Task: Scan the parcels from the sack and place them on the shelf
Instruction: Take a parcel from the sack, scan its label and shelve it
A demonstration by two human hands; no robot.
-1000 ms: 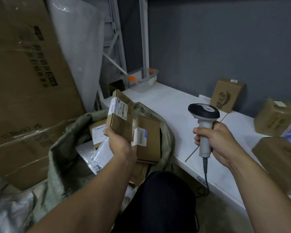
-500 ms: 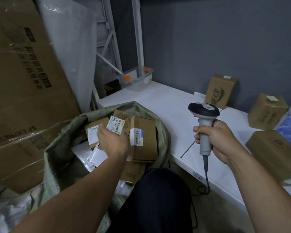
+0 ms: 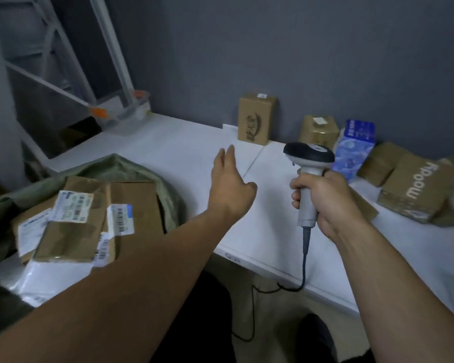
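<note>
Bare left hand over the shelf, scanner in the right hand.

The white shelf (image 3: 168, 142) runs from centre left to the lower right of the frame. At lower left the green sack (image 3: 142, 171) sits against its near end, with brown labelled parcels (image 3: 74, 226) piled in its mouth. At the right edge a "moody" box (image 3: 414, 189) lies on the shelf. Along the grey wall stand an emblem box (image 3: 256, 119), a plain box (image 3: 319, 132) and a blue pack (image 3: 354, 148). In the centre the left hand (image 3: 230, 184) reaches over the shelf, fingers straight, holding nothing. Just to its right, the right hand (image 3: 323, 200) grips the handle of the scanner (image 3: 309, 163), whose head points up.
</note>
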